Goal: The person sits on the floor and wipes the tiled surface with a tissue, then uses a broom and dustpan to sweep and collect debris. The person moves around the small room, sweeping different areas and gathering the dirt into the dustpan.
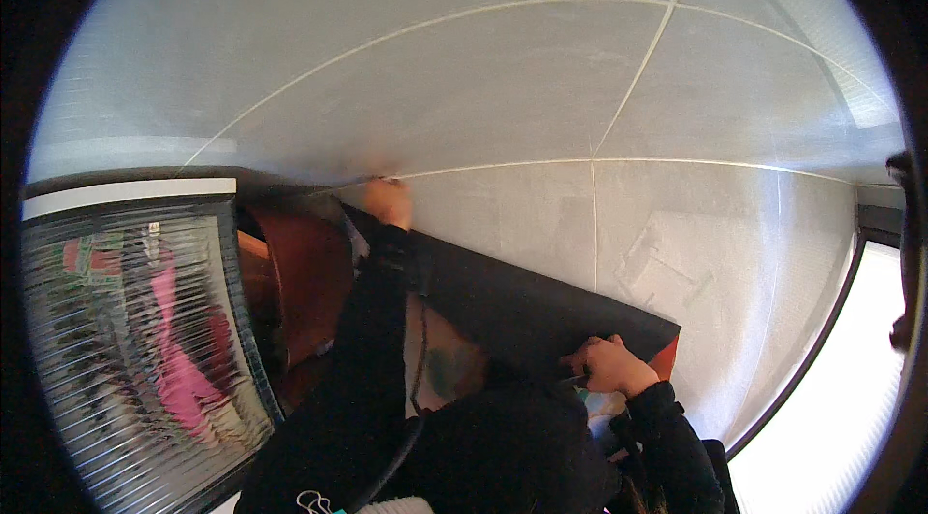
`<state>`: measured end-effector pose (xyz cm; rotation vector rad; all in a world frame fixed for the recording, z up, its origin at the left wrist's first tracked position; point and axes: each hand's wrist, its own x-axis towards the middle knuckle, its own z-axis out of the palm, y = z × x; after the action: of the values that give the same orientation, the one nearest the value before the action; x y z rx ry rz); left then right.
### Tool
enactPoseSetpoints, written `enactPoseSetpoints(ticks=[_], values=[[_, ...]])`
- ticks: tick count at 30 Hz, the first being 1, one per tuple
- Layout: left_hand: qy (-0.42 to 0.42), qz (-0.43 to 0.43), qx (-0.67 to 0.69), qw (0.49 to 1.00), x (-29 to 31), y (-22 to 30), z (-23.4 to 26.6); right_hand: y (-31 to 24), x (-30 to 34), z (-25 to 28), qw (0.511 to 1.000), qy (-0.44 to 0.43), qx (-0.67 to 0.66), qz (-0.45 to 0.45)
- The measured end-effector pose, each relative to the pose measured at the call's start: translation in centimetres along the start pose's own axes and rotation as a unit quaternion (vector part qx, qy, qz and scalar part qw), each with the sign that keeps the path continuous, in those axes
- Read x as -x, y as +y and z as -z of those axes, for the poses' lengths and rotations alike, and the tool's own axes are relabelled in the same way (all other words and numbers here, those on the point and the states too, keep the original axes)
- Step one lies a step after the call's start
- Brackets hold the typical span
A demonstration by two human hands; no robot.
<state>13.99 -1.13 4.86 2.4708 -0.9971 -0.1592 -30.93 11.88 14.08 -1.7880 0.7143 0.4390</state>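
A dark flat sheet or panel (541, 306) stretches in front of me below the tiled wall, its far edge slanting down to the right. At its right end shows an orange-red corner (665, 359). My left hand (389, 202) is closed at the far left end of this dark edge, close to the wall; what its fingers hold is hidden. Over the right part of the dark sheet, my right hand (611, 366) has its fingers curled together, with a thin greyish bit by the fingertips too small to name. A dark cable (418, 369) hangs by my left sleeve.
Grey tiles with pale joints (483, 79) cover the wall ahead. On the left stands a ribbed glass panel (145, 321) with pink and red shapes behind it. A reddish-brown curved thing (309, 268) sits beside it. At right is a bright window-like panel (831, 379).
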Motion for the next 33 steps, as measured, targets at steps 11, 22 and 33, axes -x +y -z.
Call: enactPoseSetpoints(ticks=[11,22,33], values=[[-0.227,-0.420,0.215,0.852,20.2,22.6,-10.5,0.1,0.0,-0.1,0.999,-0.009,0.027,0.013],[-0.718,-0.241,0.311,0.574,19.9,29.0,-1.2,2.2,9.8,6.5,0.972,-0.075,0.196,0.105],[-0.403,-0.343,-0.173,0.831,13.1,17.9,-1.2,10.3,18.1,9.0,0.992,0.072,0.089,0.043]])
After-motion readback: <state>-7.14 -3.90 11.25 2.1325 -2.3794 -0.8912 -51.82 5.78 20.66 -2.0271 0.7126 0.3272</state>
